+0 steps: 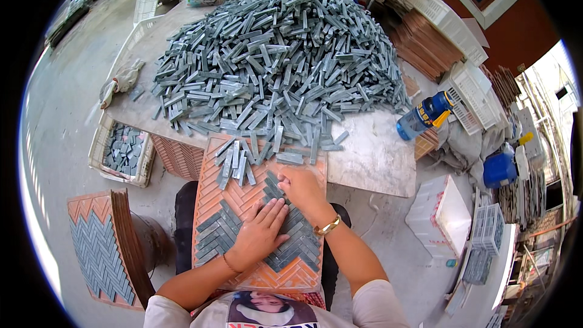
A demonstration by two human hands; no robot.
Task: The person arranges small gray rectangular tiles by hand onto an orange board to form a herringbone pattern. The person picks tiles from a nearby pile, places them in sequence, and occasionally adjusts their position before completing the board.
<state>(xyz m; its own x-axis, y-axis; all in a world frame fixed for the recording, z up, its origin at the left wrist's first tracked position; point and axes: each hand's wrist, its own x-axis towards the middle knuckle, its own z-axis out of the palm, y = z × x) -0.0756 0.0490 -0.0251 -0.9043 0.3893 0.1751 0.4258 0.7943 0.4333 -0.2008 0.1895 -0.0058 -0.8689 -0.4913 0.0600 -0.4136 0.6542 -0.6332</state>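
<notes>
An orange herringbone-grooved tray (209,176) lies in front of me, its near end against my body. Grey-green stone strips (212,234) fill a zigzag band across its middle, while orange grooves show above and below. My left hand (258,237) rests flat on these strips, fingers stretched out and holding nothing. Just right of it, my right hand (303,193) is closed, its curled fingers at the upper edge of the band; whatever they hold is hidden. Loose stone strips (235,161) lie on the tray's far end, below a large heap of stone strips (279,54) on the table.
A blue bottle (419,116) stands at the table's right. Left, a white crate (100,167) holds stone pieces, and a stack of orange trays (118,255) has a filled one on top. A white foam box (440,218) and crates (467,97) stand right. A glove (124,79) lies on the table's left edge.
</notes>
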